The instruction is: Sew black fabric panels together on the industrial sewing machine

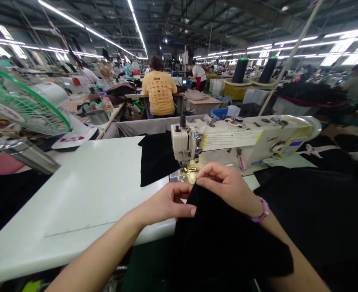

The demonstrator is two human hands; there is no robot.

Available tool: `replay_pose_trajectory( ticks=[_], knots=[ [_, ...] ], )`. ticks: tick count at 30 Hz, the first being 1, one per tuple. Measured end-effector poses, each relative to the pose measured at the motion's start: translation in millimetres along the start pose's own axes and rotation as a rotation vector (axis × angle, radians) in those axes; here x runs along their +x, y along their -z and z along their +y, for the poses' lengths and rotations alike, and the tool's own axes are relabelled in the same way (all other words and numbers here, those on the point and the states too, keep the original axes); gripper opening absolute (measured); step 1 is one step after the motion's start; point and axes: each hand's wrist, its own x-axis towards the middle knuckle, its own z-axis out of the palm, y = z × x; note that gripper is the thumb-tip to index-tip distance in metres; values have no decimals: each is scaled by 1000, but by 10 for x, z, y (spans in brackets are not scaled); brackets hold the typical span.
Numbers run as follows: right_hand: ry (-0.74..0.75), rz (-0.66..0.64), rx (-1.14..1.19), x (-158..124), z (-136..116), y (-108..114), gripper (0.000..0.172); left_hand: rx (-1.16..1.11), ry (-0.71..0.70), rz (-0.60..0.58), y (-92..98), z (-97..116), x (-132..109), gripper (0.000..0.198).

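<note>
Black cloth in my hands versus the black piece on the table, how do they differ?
The held cloth is pinched by left hand and right hand and drapes; the flat piece lies spread, untouched. The held cloth is nearer, the flat piece beside the sewing machine. Both are black.

Garment factory sewing floor.
An industrial sewing machine point(227, 142) sits on a white desk point(90, 190), thread cones point(240, 69) stand behind, and a seated worker point(159, 91) faces further stations under long strip lights point(136, 24).
</note>
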Motion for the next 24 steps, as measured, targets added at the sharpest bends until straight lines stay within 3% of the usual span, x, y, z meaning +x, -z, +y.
replay_pose_trajectory(
  ticks=[2,5,8,13,15,17,19,20,22,24],
  knots=[
    [31,193,-83,22,31,-42,18,101,-25,171,-38,10,-38,32],
    [62,504,-57,-81,84,-75,23,260,-174,602,-58,53,-103,25],
    [68,554,95,-264,148,-103,34,288,-262,771,-16,97,-176,24],
    [22,305,12,-365,168,-326,59,411,-319,785,-97,-46,-323,20],
    [-21,218,38,-348,110,-401,43,535,-370,698,-190,-195,-406,20],
    [-57,132,141,-360,21,-392,21,617,-469,499,-246,-340,-494,28],
    [-62,84,289,-437,-91,-297,13,621,-552,326,-226,-437,-563,42],
    [-68,65,367,-501,-151,-232,15,593,-551,307,-189,-463,-581,47],
    [-139,20,508,-668,-266,-109,26,479,-443,410,-96,-480,-580,53],
    [-264,-39,618,-843,-340,-32,36,263,-211,464,-37,-481,-537,61]
  ],
)
